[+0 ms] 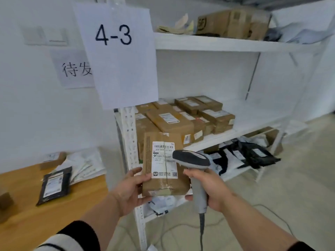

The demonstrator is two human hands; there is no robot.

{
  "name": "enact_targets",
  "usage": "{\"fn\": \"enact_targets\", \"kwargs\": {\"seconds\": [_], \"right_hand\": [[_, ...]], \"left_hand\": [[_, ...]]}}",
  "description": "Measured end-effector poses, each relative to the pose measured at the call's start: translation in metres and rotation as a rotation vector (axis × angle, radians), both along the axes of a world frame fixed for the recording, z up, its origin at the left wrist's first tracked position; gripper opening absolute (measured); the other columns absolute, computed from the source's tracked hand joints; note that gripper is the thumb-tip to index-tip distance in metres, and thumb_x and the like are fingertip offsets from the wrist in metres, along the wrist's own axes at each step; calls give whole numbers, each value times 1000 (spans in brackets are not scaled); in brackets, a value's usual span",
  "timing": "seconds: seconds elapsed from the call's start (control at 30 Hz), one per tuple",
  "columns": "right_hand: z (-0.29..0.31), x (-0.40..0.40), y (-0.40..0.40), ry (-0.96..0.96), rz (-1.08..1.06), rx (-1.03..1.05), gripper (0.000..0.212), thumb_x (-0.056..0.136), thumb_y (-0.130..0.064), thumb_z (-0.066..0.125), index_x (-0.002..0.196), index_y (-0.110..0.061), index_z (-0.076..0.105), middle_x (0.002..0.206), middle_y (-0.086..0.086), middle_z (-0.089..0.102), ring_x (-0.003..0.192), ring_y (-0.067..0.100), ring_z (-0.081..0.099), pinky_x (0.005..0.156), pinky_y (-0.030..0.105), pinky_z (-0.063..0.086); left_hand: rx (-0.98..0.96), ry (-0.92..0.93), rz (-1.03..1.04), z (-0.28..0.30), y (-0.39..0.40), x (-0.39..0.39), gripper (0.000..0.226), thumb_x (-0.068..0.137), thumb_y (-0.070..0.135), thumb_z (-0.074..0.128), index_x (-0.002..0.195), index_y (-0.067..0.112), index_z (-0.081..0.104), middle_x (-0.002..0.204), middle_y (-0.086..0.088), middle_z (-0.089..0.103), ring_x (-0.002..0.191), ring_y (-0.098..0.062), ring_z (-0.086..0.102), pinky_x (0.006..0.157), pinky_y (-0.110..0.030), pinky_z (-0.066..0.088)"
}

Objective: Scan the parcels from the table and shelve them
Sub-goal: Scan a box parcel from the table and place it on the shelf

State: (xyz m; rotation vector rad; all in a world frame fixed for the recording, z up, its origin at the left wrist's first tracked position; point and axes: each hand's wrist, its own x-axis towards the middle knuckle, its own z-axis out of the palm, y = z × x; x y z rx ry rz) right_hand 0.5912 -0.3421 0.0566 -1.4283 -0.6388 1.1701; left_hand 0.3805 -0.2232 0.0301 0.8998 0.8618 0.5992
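Left hand (pixel 129 187) gripping parcel (pixel 163 163), scanner (pixel 194 165) (right hand (pixel 208 189)) before crowded shelf (pixel 217 134).

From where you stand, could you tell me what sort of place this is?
Probably a parcel sorting or storage room: a white metal shelving rack tagged with a paper sign reading 4-3, stacked brown cardboard parcels, and a grey handheld barcode scanner.

Parcel (pixel 163 163) – matt brown cardboard, glossy tape; scanner (pixel 194 163) – smooth grey plastic; table (pixel 36 218) – wood.
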Motion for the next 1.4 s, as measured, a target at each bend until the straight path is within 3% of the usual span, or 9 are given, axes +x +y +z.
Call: {"fn": "enact_targets", "kwargs": {"seconds": [0.13,0.2,0.27,0.53,0.77,0.9,1.03,1.27,1.4], "right_hand": [[2,99,-35,1,-146,3,35,84,-20,77,118,-16,67,103,4,78,100,30,71,87,61,57],[1,137,-45,23,-208,9,35,85,-17,76,118,-14,66,99,4,79,90,27,75,85,58,58],[-1,168,-51,38,-241,20,32,85,-15,75,116,-15,66,96,3,79,82,22,77,83,56,59],[-21,282,-25,81,-406,-1,32,87,-13,74,118,-14,65,105,11,77,100,34,72,89,61,56],[-10,400,33,-7,-481,-42,28,88,-14,70,116,-12,65,96,12,78,86,33,73,65,43,60],[1,463,60,-29,-544,-30,27,89,-14,69,115,-15,63,101,14,75,96,37,68,84,55,57],[0,519,90,-23,-554,-24,22,90,-16,67,112,-16,64,98,14,76,101,41,68,93,61,53],[-18,636,168,-4,-447,-23,24,88,-15,70,112,-15,65,89,9,79,86,32,74,81,55,60],[-33,695,222,42,-333,-78,13,88,-12,70,101,-12,69,82,10,78,63,24,75,57,39,60]], "left_hand": [[15,10,-121,0,-19,116,68,69,18,79,126,32,44,106,-11,75,96,-32,72,79,-49,58],[23,24,-169,1,-25,161,61,72,20,77,122,32,45,106,-9,75,96,-29,73,83,-50,57],[20,34,-205,0,-26,201,58,73,21,77,121,31,46,106,-7,75,94,-26,73,75,-45,58],[86,106,-301,-13,18,343,43,85,19,74,121,26,52,101,-3,76,91,-20,74,78,-45,59],[182,176,-404,-9,81,479,47,89,23,72,129,17,50,104,-2,75,85,-15,74,65,-29,59],[286,241,-511,4,110,550,38,93,22,67,129,15,56,111,-2,73,92,-15,72,72,-28,59],[442,343,-612,14,132,607,40,93,27,64,133,22,56,120,5,68,103,-13,65,81,-28,54],[755,470,-634,21,179,703,52,88,31,68,136,32,48,130,6,61,105,-9,58,80,-17,43],[1028,842,-780,12,206,747,49,90,34,61,136,23,48,131,-2,58,112,-20,57,90,-27,47]]}}
